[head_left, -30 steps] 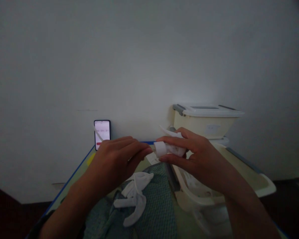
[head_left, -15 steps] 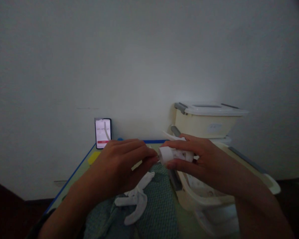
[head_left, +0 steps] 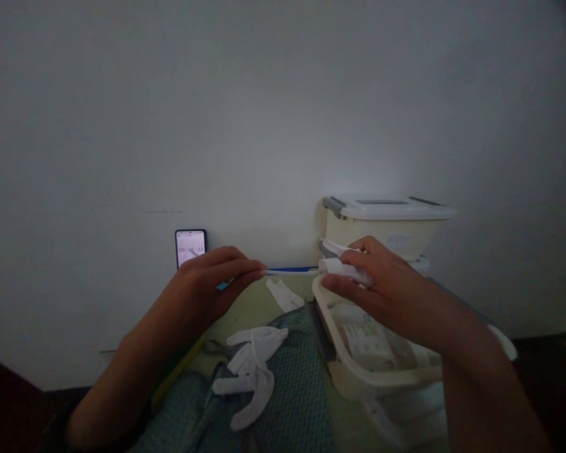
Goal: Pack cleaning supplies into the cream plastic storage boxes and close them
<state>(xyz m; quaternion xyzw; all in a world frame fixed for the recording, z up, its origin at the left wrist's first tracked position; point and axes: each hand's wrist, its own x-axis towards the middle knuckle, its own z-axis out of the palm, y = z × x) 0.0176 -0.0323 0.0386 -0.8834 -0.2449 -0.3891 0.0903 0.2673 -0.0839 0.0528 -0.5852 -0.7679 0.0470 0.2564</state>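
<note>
My right hand [head_left: 375, 270] is wrapped round a small white cylinder [head_left: 337, 269], its open-looking end turned left; its exact kind does not show. A thin white strand [head_left: 290, 272] stretches nearly level from that end to my left hand [head_left: 221, 274]. The strand's tip is pinched between my left thumb and fingers. A slim white curved piece [head_left: 337, 246] sticks out above the cylinder, by my right fingers. Below my hands, a white cloth piece with curved straps [head_left: 255, 371] lies on a green-blue textured cloth [head_left: 299, 384].
An open cream bin [head_left: 349, 371] holding white packets stands under my right hand. Behind it is a lidded box [head_left: 387, 229] against the wall. A lit phone [head_left: 191, 244] leans at the back left. A white scrap [head_left: 284, 296] lies on the pale green table [head_left: 238, 318].
My left hand has moved left and slightly up, away from the cylinder, drawing the white strand out. My right hand has shifted slightly right and up with the cylinder.
</note>
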